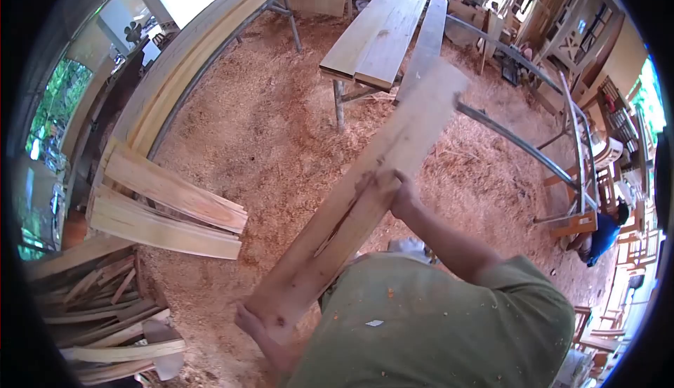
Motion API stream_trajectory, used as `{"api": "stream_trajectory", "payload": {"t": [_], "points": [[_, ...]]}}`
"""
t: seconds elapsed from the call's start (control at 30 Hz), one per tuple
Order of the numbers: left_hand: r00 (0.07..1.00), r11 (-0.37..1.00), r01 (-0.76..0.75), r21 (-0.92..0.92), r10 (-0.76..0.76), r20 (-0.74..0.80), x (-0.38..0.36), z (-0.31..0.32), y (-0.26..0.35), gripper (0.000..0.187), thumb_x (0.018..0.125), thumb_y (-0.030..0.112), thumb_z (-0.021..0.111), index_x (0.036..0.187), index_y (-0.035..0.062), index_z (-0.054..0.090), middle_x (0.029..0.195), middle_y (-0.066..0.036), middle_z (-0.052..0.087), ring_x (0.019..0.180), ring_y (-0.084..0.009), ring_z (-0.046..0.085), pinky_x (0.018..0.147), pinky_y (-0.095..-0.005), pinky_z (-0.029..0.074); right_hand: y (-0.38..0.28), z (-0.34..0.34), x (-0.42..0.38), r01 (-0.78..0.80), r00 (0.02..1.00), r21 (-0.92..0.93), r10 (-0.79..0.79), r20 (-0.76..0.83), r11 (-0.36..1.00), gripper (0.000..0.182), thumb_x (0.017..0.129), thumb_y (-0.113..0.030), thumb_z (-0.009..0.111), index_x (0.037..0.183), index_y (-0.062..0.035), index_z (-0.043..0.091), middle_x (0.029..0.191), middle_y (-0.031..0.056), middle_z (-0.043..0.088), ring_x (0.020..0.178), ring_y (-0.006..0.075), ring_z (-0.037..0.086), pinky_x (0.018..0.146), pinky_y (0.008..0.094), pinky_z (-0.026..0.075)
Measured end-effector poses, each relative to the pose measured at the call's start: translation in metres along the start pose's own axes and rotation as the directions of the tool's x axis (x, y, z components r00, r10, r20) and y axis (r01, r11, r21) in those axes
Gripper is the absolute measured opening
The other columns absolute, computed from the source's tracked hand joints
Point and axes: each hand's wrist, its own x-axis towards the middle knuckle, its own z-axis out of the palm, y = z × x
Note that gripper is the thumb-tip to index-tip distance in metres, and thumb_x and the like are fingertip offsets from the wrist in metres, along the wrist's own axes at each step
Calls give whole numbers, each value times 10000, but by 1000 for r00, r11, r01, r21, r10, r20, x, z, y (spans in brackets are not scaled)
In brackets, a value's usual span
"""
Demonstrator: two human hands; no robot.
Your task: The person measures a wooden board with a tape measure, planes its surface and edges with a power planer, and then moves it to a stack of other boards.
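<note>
A long wooden plank (344, 212) with dark knots and a dark crack slants across the middle of the view, held in front of my green shirt. My left hand (251, 319) grips its near end at the lower left. Around the plank's right edge, near its middle, my right hand (402, 195) is closed, with some fingers hidden by the wood. The far end of the plank is slightly blurred and overlaps a narrow board behind it.
Wide boards (382, 33) lie on a metal stand ahead. Long planks (175, 58) rest on a rack at left, above scrap wood (112, 318). Sawdust (246, 128) covers the floor. Metal frames (519, 135) stand at right, near a person in blue (602, 237).
</note>
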Motion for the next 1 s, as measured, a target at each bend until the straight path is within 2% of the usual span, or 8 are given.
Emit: {"api": "stream_trajectory", "payload": {"t": [0.17,0.43,0.53,0.6,0.67,0.73,0.97,1.0], "points": [[938,940,293,-175,-318,-139,-40,-4,4,674,879,507,639,1005,-153,587,1027,-248,624,886,-315,621,744,-428,524,17,80,43,-173,984,-204,177,3,964,485,991,-334,517,1328,9,457,1258,185,597,1118,309,621,1008,455,486],[955,907,285,-310,-296,12,-50,45,26,577,872,299,690,1306,15,435,1129,-149,547,1049,-289,543,784,-427,519,-14,141,147,-188,980,-295,200,10,937,440,988,-294,538,1311,4,505,1222,183,623,1039,325,653,931,444,531],[981,962,192,-193,-192,21,-33,132,88,539,850,263,711,1252,-5,473,1123,-160,558,1037,-267,550,776,-419,521,-80,179,183,41,991,-742,65,114,669,506,929,-282,598,1294,51,489,1276,238,565,1143,365,581,1004,475,457],[985,985,170,-18,-170,-29,-25,182,135,521,841,256,721,1222,-21,498,1107,-159,574,1028,-252,554,769,-416,523,-111,185,220,522,578,-831,-637,510,-191,587,858,-280,645,1320,35,465,1368,283,457,1235,421,484,1071,498,375],[742,717,-650,252,527,414,-2,241,159,451,844,205,724,1162,-52,534,1086,-147,606,966,-213,579,720,-371,531,-156,202,243,536,626,-805,-519,582,-256,620,832,-272,658,1342,14,450,1417,296,386,1280,447,419,1100,506,336],[878,985,60,-164,26,477,5,316,228,591,814,274,760,1206,-84,500,1062,-166,578,887,-202,579,623,-333,529,-193,224,251,574,679,-737,-296,672,-356,679,826,-294,672,1401,-43,412,1495,308,285,1350,488,326,1140,524,282],[857,977,-104,-186,183,482,19,504,339,533,895,296,706,1199,-76,476,1148,-175,592,955,-230,617,811,-336,533,-233,252,310,645,630,-712,-335,701,-276,767,839,-362,689,1445,-30,355,1514,324,246,1390,533,238,1147,524,276],[881,935,-355,25,325,345,34,518,342,546,913,316,681,1227,-78,470,1124,-165,606,959,-231,618,863,-336,510,-236,250,311,627,642,-741,-381,666,-239,782,849,-366,671,1454,-7,329,1514,339,233,1397,545,213,1151,537,258]]}}
